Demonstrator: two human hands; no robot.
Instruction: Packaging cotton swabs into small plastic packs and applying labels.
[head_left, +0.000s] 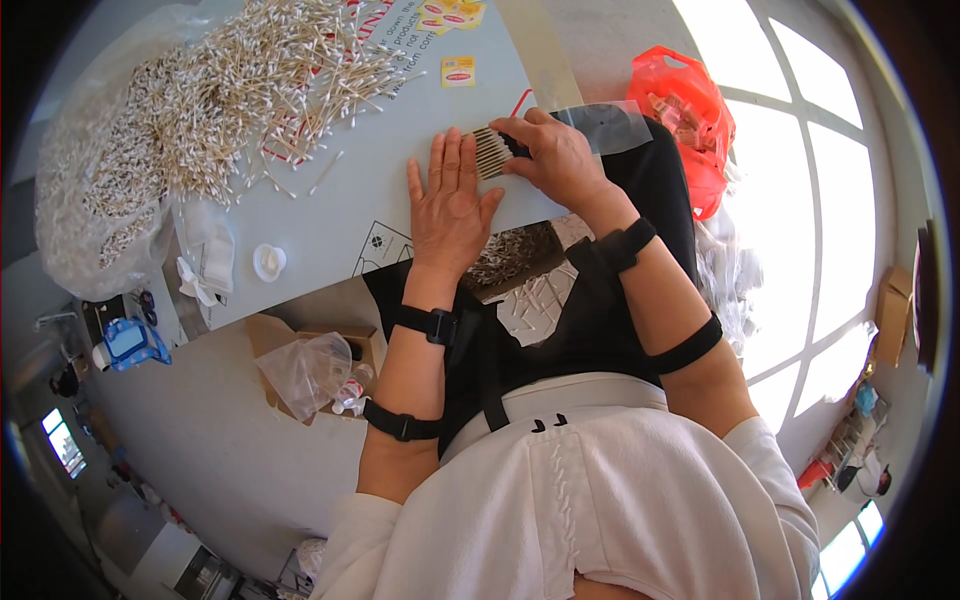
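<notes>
A neat row of cotton swabs (492,153) lies side by side near the table's right edge, between my two hands. My left hand (447,210) rests flat on the tabletop with its fingers stretched out, its fingertips beside one end of the row. From the other side, my right hand (562,160) spans the row, index finger at its far edge and thumb at its near edge. Just past the right hand lies a clear plastic sleeve (622,127). A large heap of loose cotton swabs (270,85) covers the table's far left, partly in a clear bag (62,225).
Small yellow cards (458,71) lie on the grey table (340,190). A white round cap (268,262) sits near its front edge. Below are a box of swabs (515,250) and a cardboard box (265,335). A red plastic bag (705,105) stands at right.
</notes>
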